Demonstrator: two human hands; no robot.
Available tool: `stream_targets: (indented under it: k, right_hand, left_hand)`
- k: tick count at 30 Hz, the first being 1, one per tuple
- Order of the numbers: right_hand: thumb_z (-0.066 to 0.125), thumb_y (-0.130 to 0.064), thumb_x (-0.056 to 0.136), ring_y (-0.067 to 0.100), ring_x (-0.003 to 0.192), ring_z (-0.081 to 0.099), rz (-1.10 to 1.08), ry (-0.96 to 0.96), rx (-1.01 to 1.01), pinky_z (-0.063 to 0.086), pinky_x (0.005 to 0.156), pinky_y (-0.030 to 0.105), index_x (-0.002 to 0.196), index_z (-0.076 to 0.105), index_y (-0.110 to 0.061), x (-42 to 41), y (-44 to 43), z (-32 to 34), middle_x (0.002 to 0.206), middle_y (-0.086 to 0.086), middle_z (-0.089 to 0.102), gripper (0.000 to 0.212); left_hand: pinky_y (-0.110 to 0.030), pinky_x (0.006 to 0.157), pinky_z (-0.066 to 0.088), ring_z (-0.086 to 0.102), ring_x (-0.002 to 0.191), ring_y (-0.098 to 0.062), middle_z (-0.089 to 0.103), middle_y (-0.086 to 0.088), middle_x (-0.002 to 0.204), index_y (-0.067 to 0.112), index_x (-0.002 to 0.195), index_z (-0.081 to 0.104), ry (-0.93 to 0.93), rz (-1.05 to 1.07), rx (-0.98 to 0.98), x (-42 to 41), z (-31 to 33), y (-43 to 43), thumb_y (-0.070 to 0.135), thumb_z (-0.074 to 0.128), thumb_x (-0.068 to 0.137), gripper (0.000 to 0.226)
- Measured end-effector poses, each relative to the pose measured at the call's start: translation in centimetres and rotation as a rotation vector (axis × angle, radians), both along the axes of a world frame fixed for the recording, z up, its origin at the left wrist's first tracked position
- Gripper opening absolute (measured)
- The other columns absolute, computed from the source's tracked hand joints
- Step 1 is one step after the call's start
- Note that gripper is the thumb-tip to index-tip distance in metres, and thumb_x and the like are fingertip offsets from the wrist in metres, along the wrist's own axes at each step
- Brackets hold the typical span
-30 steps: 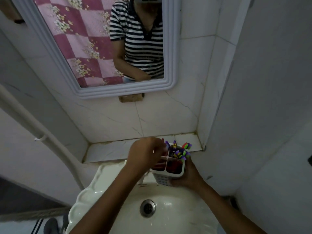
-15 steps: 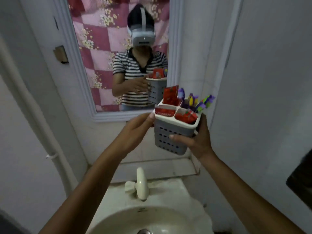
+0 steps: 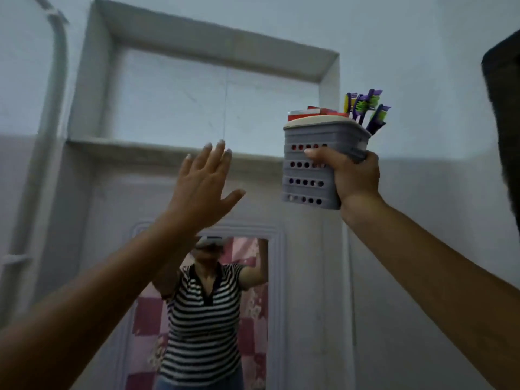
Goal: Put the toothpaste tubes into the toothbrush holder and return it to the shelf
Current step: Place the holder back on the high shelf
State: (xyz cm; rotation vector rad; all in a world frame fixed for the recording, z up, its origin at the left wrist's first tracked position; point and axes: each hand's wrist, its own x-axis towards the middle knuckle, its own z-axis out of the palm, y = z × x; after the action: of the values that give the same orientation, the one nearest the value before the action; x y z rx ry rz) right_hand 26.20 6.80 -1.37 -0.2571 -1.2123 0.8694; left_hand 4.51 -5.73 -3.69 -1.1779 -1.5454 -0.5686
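Note:
My right hand (image 3: 351, 175) grips the grey perforated toothbrush holder (image 3: 306, 181) by its right side and holds it upright in the air, at the height of the recessed wall shelf (image 3: 146, 146). Red toothpaste tubes (image 3: 309, 112) poke out of its top on the left. Purple and green toothbrushes (image 3: 365, 111) stick up on the right. My left hand (image 3: 202, 184) is raised to the left of the holder, fingers spread, holding nothing and touching nothing.
The shelf is a white niche (image 3: 197, 97) above a mirror (image 3: 213, 311) that reflects a person in a striped shirt. A white pipe (image 3: 53, 80) runs up the left wall. A dark object (image 3: 503, 114) fills the right edge.
The holder has been lifted from chest height over the sink up to shelf level. My left hand has let go of its rim and now hangs open beside it. The view has tilted upward.

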Motion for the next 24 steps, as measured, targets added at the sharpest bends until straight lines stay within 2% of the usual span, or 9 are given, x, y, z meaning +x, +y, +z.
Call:
stream_targets:
  k: [3, 7, 13, 15, 19, 22, 24]
  right_hand:
    - [0.083, -0.058, 0.028, 0.026, 0.109, 0.056, -0.206, -0.005, -0.013, 0.057, 0.086, 0.051, 0.123, 0.042, -0.023, -0.5, -0.7, 6.1, 0.119, 0.004, 0.048, 0.109]
    - [0.079, -0.059, 0.035, 0.028, 0.114, 0.043, -0.403, -0.037, -0.041, 0.049, 0.094, 0.054, 0.126, 0.035, -0.021, -2.1, -0.7, 11.0, 0.122, 0.007, 0.041, 0.108]
    - [0.082, -0.056, 0.04, 0.034, 0.113, 0.045, -0.516, -0.101, -0.13, 0.046, 0.082, 0.047, 0.127, 0.036, -0.019, -5.5, 1.9, 12.5, 0.126, 0.011, 0.042, 0.105]
    - [0.083, -0.059, 0.043, 0.037, 0.118, 0.044, -0.575, -0.135, -0.15, 0.045, 0.093, 0.053, 0.136, 0.032, -0.017, -6.7, 3.2, 12.2, 0.133, 0.014, 0.041, 0.115]
    - [0.077, -0.076, 0.05, 0.037, 0.136, 0.031, -0.655, -0.214, -0.113, 0.031, 0.11, 0.059, 0.152, 0.011, -0.014, -8.5, 5.7, 12.1, 0.15, 0.016, 0.03, 0.136]
    - [0.066, -0.079, 0.064, 0.035, 0.148, 0.008, -0.713, -0.29, 0.02, 0.01, 0.121, 0.056, 0.155, -0.001, -0.012, -9.9, 7.7, 11.6, 0.162, 0.017, 0.009, 0.131]
    - [0.059, -0.076, 0.074, 0.034, 0.15, 0.0, -0.784, -0.319, 0.106, 0.001, 0.122, 0.054, 0.154, -0.004, -0.008, -10.6, 8.6, 11.0, 0.163, 0.018, 0.003, 0.122]
  left_hand:
    - [-0.05, 0.121, 0.009, 0.0, 0.151, -0.026, -0.003, -0.006, 0.163, 0.013, 0.152, 0.0, 0.024, 0.122, -0.053, -1.8, 3.5, 0.9, 0.068, 0.031, 0.087, 0.091]
    - [-0.049, 0.122, 0.007, -0.002, 0.151, -0.023, -0.005, -0.005, 0.163, 0.015, 0.152, -0.004, -0.066, 0.176, -0.198, -3.6, 5.4, 1.1, 0.07, 0.027, 0.087, 0.091]
    - [-0.044, 0.123, 0.003, -0.006, 0.15, -0.019, -0.008, -0.001, 0.162, 0.02, 0.152, -0.008, -0.073, 0.123, -0.21, -4.9, 4.8, 1.1, 0.061, 0.038, 0.09, 0.088]
    - [-0.044, 0.124, 0.003, -0.006, 0.15, -0.018, -0.007, 0.0, 0.162, 0.021, 0.152, -0.007, -0.074, 0.119, -0.221, -5.0, 5.1, 1.0, 0.06, 0.04, 0.09, 0.088]
    - [-0.042, 0.124, 0.002, -0.007, 0.15, -0.018, -0.009, 0.0, 0.162, 0.022, 0.151, -0.008, -0.092, 0.099, -0.228, -5.2, 5.1, 1.1, 0.059, 0.042, 0.089, 0.089]
    - [-0.041, 0.123, 0.002, -0.009, 0.15, -0.019, -0.012, 0.0, 0.161, 0.022, 0.151, -0.01, -0.095, 0.107, -0.218, -5.0, 5.0, 1.4, 0.059, 0.043, 0.089, 0.09]
    - [-0.041, 0.124, 0.002, -0.01, 0.149, -0.019, -0.013, -0.001, 0.161, 0.021, 0.15, -0.011, -0.099, 0.115, -0.226, -4.9, 5.0, 1.4, 0.057, 0.044, 0.09, 0.089]
